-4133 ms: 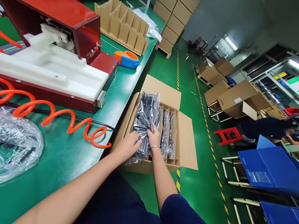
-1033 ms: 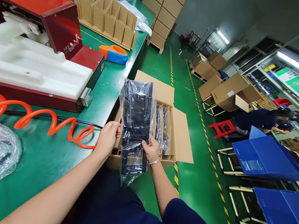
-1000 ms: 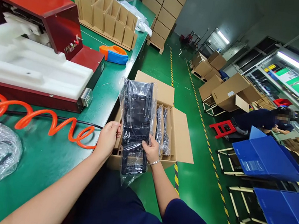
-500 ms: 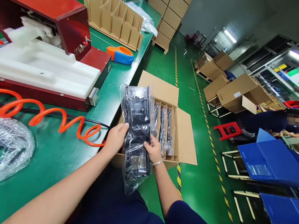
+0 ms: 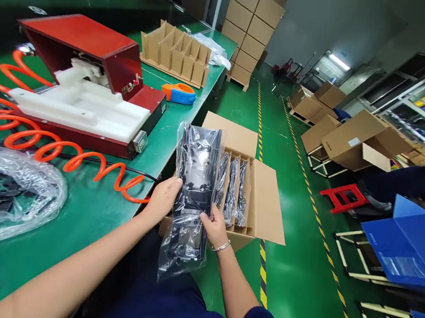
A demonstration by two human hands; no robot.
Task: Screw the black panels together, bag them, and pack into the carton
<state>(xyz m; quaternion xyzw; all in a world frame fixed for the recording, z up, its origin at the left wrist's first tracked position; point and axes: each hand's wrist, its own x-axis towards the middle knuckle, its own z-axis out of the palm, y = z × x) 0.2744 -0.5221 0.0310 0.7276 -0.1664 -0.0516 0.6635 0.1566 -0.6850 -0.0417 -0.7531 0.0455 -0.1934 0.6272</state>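
Note:
Between both hands is a long black plastic part in a clear plastic bag [image 5: 195, 177], its length pointing away from me. My left hand [image 5: 165, 197] grips its left edge, thumb on top. On the right edge, lower down, my right hand [image 5: 215, 226] is closed with its thumb over the front; a bracelet circles that wrist. The part hangs over an open cardboard box [image 5: 267, 202] and hides its left side. Inside the box, several bagged black parts [image 5: 232, 187] stand upright between cardboard dividers.
On the green table [image 5: 99, 227] sit a red machine with a white bed [image 5: 89, 92], an orange coiled hose [image 5: 91, 165], a bag of black pieces [image 5: 10, 196], a blue-and-orange tape roll [image 5: 180, 93] and a cardboard divider grid [image 5: 177, 54]. A person beside a red stool [image 5: 343, 197] is at right.
The bagged part has turned from a slight slant to nearly straight, and light now glints on its face. Both hands keep their hold. My view has shifted, showing more of the table.

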